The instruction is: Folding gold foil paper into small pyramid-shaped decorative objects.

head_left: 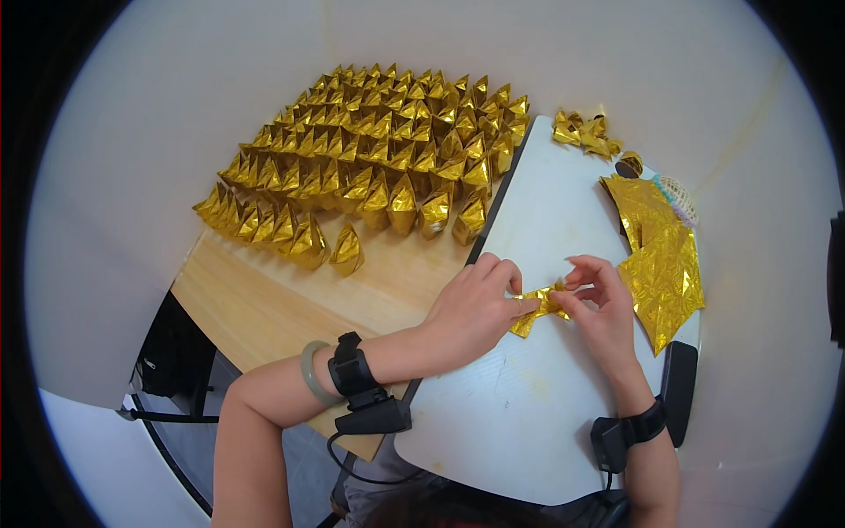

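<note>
A partly folded piece of gold foil paper (pixel 523 326) lies low over the white board, between my two hands. My left hand (pixel 471 312) grips its left side, the fingers bent and the index finger pressed along the foil. From the right, my right hand (pixel 604 308) pinches the other end between thumb and fingers, with the outer fingers raised. The fingers partly hide the folds. Beside my right hand is a stack of flat gold foil sheets (pixel 664 273). Many finished gold foil ingots (pixel 400 207) stand in rows on the wooden table, left of the board.
The white board (pixel 493 422) rests on the wooden table (pixel 264 295). Several loose folded foil pieces (pixel 581 132) sit at its far end, near a small woven item (pixel 678 199). A black slab-like object (pixel 680 392) lies at the right edge. Pale walls surround the table.
</note>
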Tool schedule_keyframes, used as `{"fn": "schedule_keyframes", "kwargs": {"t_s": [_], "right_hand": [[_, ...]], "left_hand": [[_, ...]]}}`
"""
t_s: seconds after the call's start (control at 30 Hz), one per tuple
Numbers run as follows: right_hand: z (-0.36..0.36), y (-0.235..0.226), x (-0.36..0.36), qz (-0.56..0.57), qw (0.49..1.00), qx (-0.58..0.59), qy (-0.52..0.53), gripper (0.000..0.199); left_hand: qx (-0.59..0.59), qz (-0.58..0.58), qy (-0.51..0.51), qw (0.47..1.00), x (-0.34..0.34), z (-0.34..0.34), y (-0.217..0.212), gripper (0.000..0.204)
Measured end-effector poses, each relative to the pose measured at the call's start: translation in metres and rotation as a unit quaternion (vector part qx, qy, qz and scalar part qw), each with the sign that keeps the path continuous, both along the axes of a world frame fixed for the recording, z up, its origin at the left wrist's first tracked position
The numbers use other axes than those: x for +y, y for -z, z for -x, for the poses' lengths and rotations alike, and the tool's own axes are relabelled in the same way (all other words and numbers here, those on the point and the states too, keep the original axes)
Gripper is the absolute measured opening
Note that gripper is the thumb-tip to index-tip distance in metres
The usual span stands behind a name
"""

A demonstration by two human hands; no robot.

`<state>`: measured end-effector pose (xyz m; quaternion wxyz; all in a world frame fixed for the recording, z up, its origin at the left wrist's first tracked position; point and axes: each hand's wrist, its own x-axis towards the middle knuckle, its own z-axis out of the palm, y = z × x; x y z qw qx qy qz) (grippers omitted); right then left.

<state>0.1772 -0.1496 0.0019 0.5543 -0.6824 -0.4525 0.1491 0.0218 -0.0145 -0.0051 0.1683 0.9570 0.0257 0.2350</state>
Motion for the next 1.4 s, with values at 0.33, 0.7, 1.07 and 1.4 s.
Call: {"fn": "schedule_keyframes", "kwargs": {"t_s": [0.33, 0.7, 1.07, 1.4], "right_hand": [[0.001, 0.000, -0.002, 0.051, 0.995, -0.047, -0.072, 0.024], [0.001, -0.005, -0.003, 0.015, 0.943, -0.327, -0.055, 0.019], [-0.004, -0.009, -0.006, -0.018, 0.905, -0.422, -0.038, 0.020], [0.000, -0.004, -0.008, 0.032, 0.975, -0.212, -0.057, 0.028]], "left_hand": [[-0.005, 0.104, -0.041, 0.994, -0.001, -0.001, -0.004, 0.025], [-0.002, 0.057, -0.020, 0.998, -0.001, -0.001, -0.004, 0.024], [0.005, 0.053, -0.019, 0.998, 0.001, 0.000, -0.001, 0.022], [-0.001, 0.060, -0.018, 0.998, 0.001, -0.001, -0.003, 0.024]]}}
